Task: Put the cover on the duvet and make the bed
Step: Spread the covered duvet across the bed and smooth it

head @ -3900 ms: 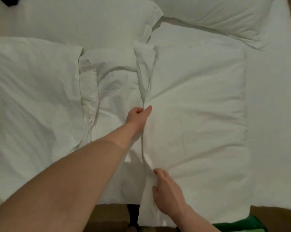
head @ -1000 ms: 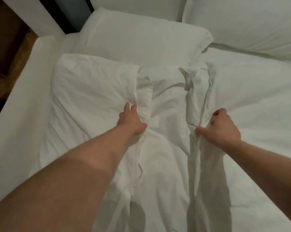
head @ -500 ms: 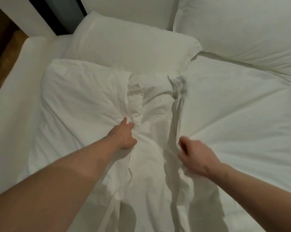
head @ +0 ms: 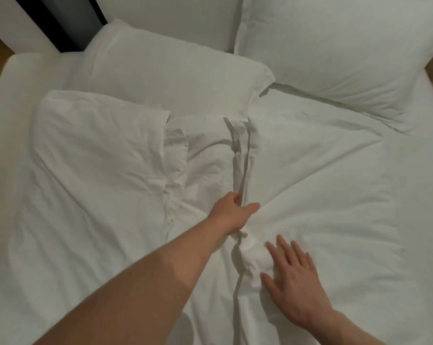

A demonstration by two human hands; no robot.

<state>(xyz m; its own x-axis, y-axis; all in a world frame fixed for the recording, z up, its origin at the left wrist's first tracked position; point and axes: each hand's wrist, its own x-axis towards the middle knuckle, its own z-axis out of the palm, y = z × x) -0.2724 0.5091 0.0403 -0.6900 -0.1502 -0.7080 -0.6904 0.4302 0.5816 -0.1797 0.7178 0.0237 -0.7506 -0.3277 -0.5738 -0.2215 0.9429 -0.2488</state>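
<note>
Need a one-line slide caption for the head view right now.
Left hand grips the bunched edge of the duvet cover mid-bed while the right hand lies flat beside it, pillows above.

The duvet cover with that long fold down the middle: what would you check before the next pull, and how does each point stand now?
1. Left hand has a grip on the cover's fold: ok.
2. Right hand flat on the duvet cover, fingers straight: ok.
3. Cover smooth by the right hand: not ok, a bunched lump sits there.
4. Pillows clear of the fold: ok.
5. Duvet corners seated inside the cover: cannot tell.
</note>
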